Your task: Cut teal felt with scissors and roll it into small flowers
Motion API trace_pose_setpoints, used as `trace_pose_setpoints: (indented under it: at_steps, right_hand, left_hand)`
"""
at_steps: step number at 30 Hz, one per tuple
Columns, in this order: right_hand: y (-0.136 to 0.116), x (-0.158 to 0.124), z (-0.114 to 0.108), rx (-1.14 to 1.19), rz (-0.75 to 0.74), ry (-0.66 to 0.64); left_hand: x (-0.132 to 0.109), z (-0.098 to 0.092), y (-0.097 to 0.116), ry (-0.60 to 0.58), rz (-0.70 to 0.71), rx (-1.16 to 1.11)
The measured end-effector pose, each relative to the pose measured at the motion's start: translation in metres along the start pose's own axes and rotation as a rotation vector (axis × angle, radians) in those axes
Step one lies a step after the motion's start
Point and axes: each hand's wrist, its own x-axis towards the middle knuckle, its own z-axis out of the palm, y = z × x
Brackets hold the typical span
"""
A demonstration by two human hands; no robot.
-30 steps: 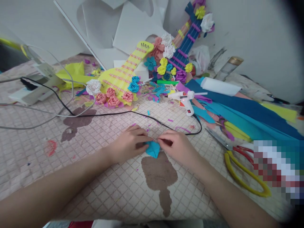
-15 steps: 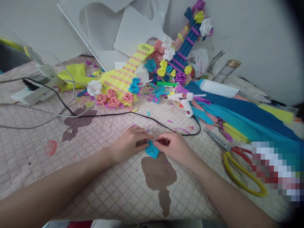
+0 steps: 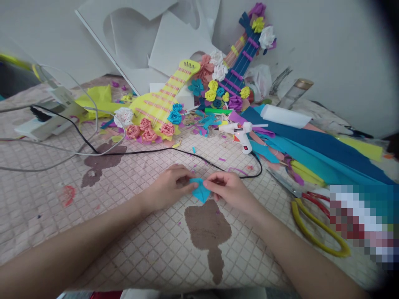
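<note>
A small piece of blue crepe paper [image 3: 201,193], creased and pointed at its lower end, hangs between my two hands above the checked tablecloth [image 3: 149,249]. My left hand [image 3: 170,187] pinches its upper left edge between thumb and fingers. On the other side, my right hand [image 3: 229,187] grips the upper right edge the same way. Just beyond my hands lies a black cord [image 3: 187,152], which runs to a white glue gun [image 3: 238,132]. Below the paper is a brown stain-like patch [image 3: 208,226] on the cloth.
A yellow paper guitar [image 3: 158,99] with paper roses and a blue paper guitar [image 3: 240,62] stand at the back. Scissors [image 3: 314,224] with yellow and red handles lie at right, near blue paper sheets [image 3: 311,141]. A power strip [image 3: 40,124] with cables sits at left.
The fingers of both hands have moved slightly apart along the paper's top edge, and more of the blue paper shows between them.
</note>
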Motion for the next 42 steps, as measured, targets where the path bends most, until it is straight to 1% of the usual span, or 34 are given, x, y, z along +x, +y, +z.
trace_pose_setpoints:
  at_steps: [2, 5, 7, 11, 13, 16, 18, 21, 26, 31, 36, 39, 42]
  right_hand:
    - [0.001, 0.0, -0.001, 0.038, 0.034, 0.001]
    - [0.003, -0.002, -0.002, -0.059, 0.054, -0.046]
    - [0.003, -0.002, -0.002, -0.16, 0.036, -0.052]
    - [0.004, -0.002, 0.0, -0.267, -0.008, 0.007]
    - [0.005, -0.001, 0.003, -0.316, -0.028, 0.043]
    - [0.007, 0.0, 0.006, -0.44, -0.13, 0.144]
    - [0.009, 0.0, 0.007, -0.502, -0.21, 0.182]
    - [0.01, 0.002, 0.006, -0.533, -0.289, 0.165]
    - [0.012, 0.003, 0.003, -0.534, -0.398, 0.112]
    - [0.013, 0.003, 0.002, -0.533, -0.383, 0.067]
    - [0.012, 0.004, 0.001, -0.475, -0.344, 0.094]
    - [0.011, 0.005, 0.001, -0.431, -0.298, 0.1]
    - [0.011, 0.005, 0.002, -0.415, -0.291, 0.105]
  left_hand:
    - [0.0, 0.0, 0.001, 0.007, -0.077, -0.059]
    - [0.0, 0.001, 0.0, 0.001, -0.112, -0.094]
    - [-0.001, 0.002, 0.0, -0.005, -0.086, -0.06]
    - [-0.001, 0.005, 0.002, -0.003, 0.0, 0.057]
    - [0.0, 0.007, 0.004, 0.016, 0.036, 0.103]
    - [0.0, 0.011, 0.004, 0.049, 0.064, 0.124]
    - [0.0, 0.013, 0.003, 0.069, 0.066, 0.099]
    - [0.0, 0.016, 0.002, 0.093, 0.063, 0.063]
    - [0.001, 0.017, 0.003, 0.119, 0.053, 0.11]
    - [0.001, 0.017, 0.003, 0.122, 0.082, 0.126]
    - [0.002, 0.016, 0.002, 0.11, 0.085, 0.142]
    - [0.001, 0.016, 0.002, 0.097, 0.121, 0.174]
    - [0.0, 0.016, 0.001, 0.088, 0.164, 0.214]
